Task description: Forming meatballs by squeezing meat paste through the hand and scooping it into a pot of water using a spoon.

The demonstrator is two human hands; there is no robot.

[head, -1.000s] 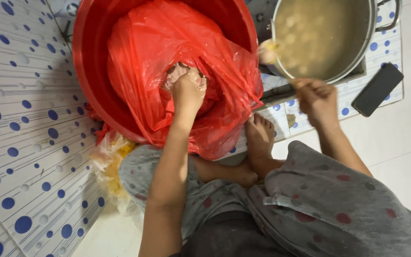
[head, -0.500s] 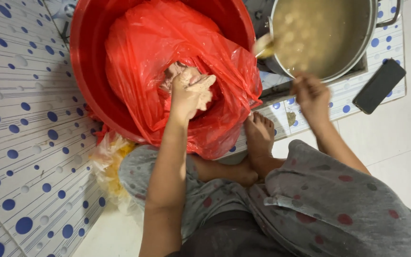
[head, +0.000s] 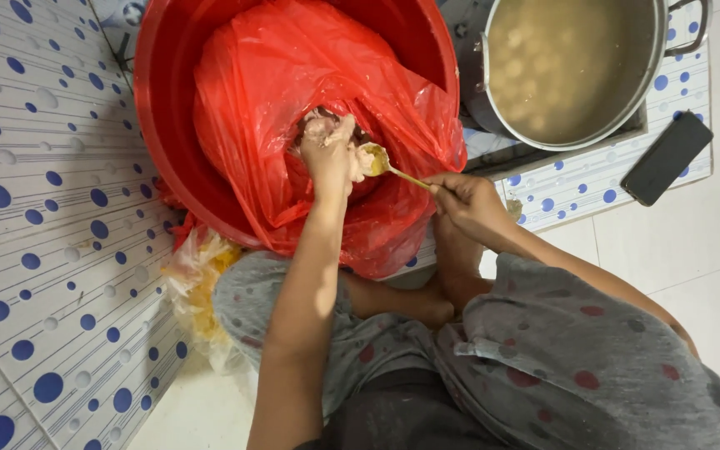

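Head view: a lump of pale paste (head: pixel 358 160) is held in the left hand (head: pixel 331 154), whose fingers are curled shut around it over the mouth of a red plastic bag (head: pixel 268 75) lining a red tub (head: pixel 164 125). A spoon (head: pixel 381 160) is pinched by its thin handle in the closed right hand (head: pixel 467 202), and its bowl is pressed against the paste at the left fingertips. The paste is judged soft, wet and sticky, light in so small a portion, and best cupped rather than squeezed. A steel pot (head: pixel 660 75) of cloudy liquid with pale balls is seen to the right, a dark phone (head: pixel 667 158) near it.
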